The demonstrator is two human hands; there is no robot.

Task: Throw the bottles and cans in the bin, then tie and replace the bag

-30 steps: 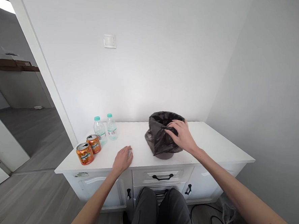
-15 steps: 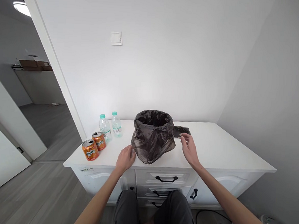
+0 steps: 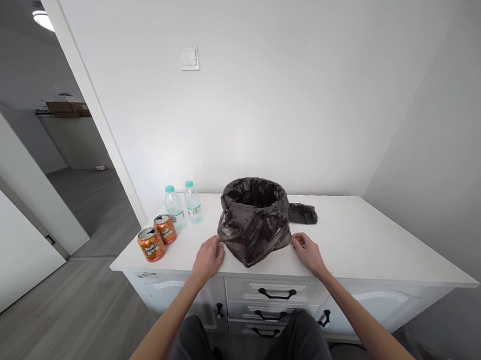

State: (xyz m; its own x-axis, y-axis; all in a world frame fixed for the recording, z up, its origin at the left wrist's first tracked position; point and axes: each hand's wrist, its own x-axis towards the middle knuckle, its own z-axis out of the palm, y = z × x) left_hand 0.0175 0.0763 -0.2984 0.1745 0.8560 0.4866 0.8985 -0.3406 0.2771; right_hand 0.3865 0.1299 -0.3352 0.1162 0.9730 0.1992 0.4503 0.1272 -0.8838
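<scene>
A black garbage bag [image 3: 256, 230] stands on the white cabinet top, its mouth held round and open with the edge folded outward; whatever it is stretched over is hidden beneath it. At its lower left edge, my left hand [image 3: 209, 258] rests on the cabinet top with fingers curled onto the plastic. My right hand [image 3: 307, 253] pinches the bag's lower right corner between thumb and fingertips. Behind that hand lies a roll of black bags [image 3: 303, 213], partly covered by the open bag.
Two orange soda cans [image 3: 152, 245] [image 3: 165, 230] stand at the left end of the cabinet [image 3: 375, 245]. Two clear plastic bottles [image 3: 175, 206] [image 3: 193, 203] with green caps are behind them. The wall rises directly behind, with a light switch [image 3: 190, 59].
My right hand has moved from the roll of bags toward me and taken the garbage bag's right corner. My left hand stays at its left edge. The view has shifted slightly.
</scene>
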